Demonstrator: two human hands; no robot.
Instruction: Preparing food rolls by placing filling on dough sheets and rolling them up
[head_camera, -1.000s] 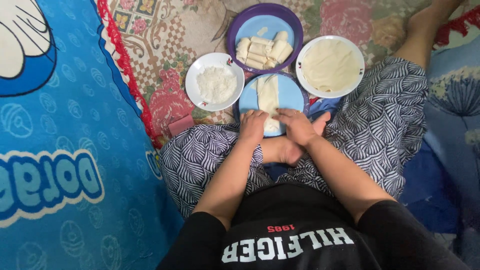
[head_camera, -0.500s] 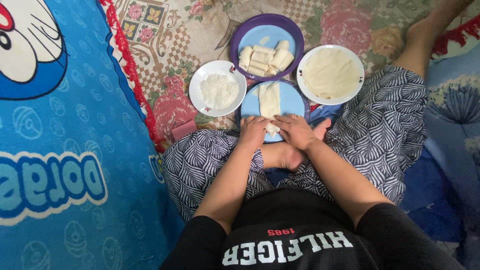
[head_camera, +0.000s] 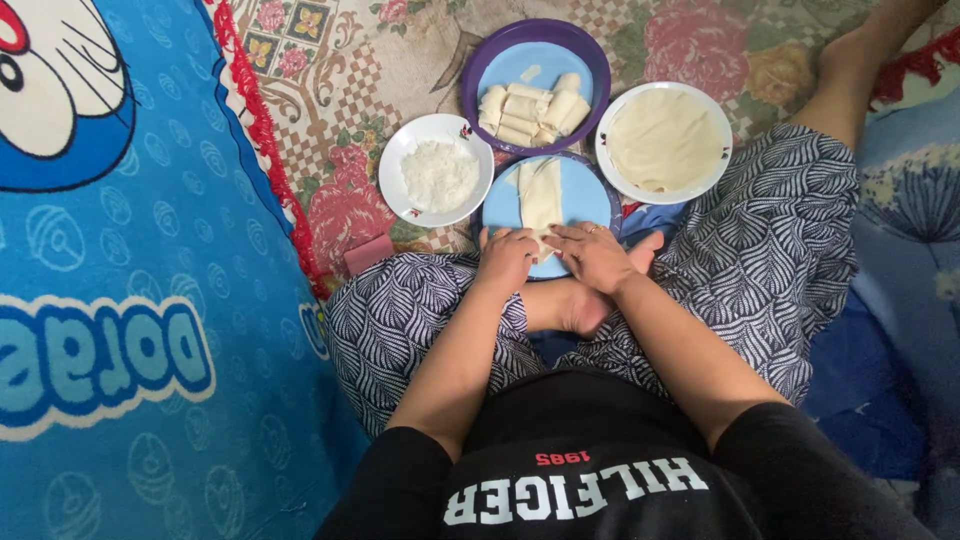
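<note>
A person sits cross-legged on a flowered mat, seen from above, both hands meeting at the near edge of a blue plate (head_camera: 590, 195) in the middle of the frame. On that plate lies a pale wrapper (head_camera: 541, 192), folded into a long strip that runs away from the person. The left hand (head_camera: 508, 258) and the right hand (head_camera: 592, 256) lie side by side with fingers curled over the strip's near end, pressing it down and covering it; neither hand is spread wide, and I cannot tell how much of the wrapper is tucked beneath them. Compared with a second ago the hands sit in nearly the same spot, and the strip beyond the fingertips looks about as long, so the rolling seems only just begun. Just left of the blue plate stands a white bowl (head_camera: 400, 175) of shredded white filling. Above it, near the top centre, a purple plate (head_camera: 480, 65) holds a small heap of finished rolls (head_camera: 530, 105). To the upper right, a white plate (head_camera: 722, 130) carries a stack of flat wrappers. A blue cartoon blanket (head_camera: 130, 300) fills the left side.
</note>
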